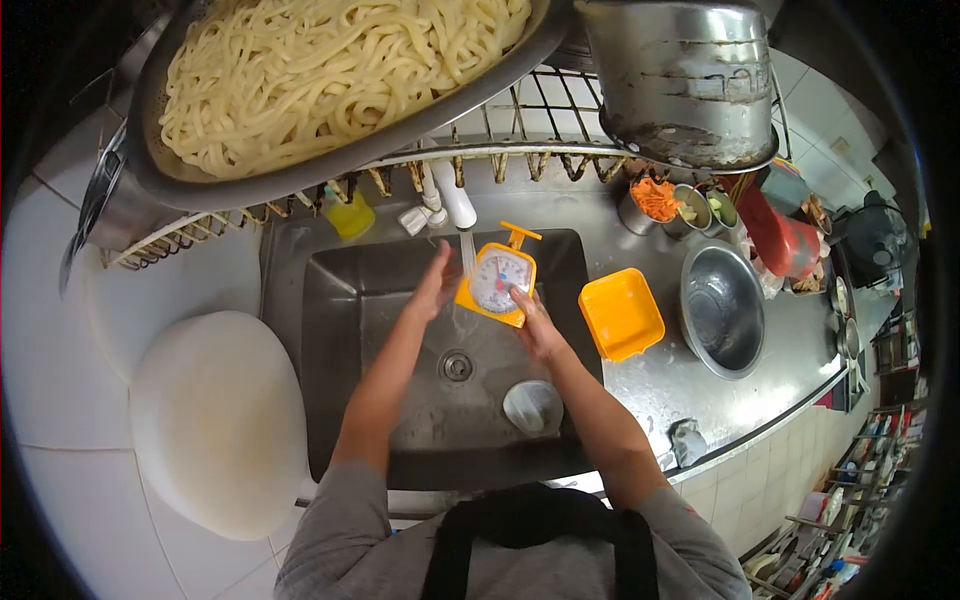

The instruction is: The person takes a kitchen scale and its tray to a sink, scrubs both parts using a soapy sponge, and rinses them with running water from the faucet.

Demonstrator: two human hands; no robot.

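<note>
Over the sink [420, 420], my right hand [538, 325] grips an orange kitchen scale [500, 280] by its lower right side, thumb on the round dial. Water from the white faucet [457, 205] runs down at the scale's left edge. My left hand [435, 285] is just left of the stream, slightly blurred, fingers extended and apart from the scale. A square orange tray [622, 314] lies on the counter right of the sink. In the sink's lower right rests a roundish translucent item [533, 408].
A large pan of noodles [330, 80] and a metal pot [685, 80] stand on the rack above. To the right are a steel bowl [722, 310], a cup of orange shreds [652, 203] and a crumpled cloth [687, 442]. A white rounded object [220, 425] is at left.
</note>
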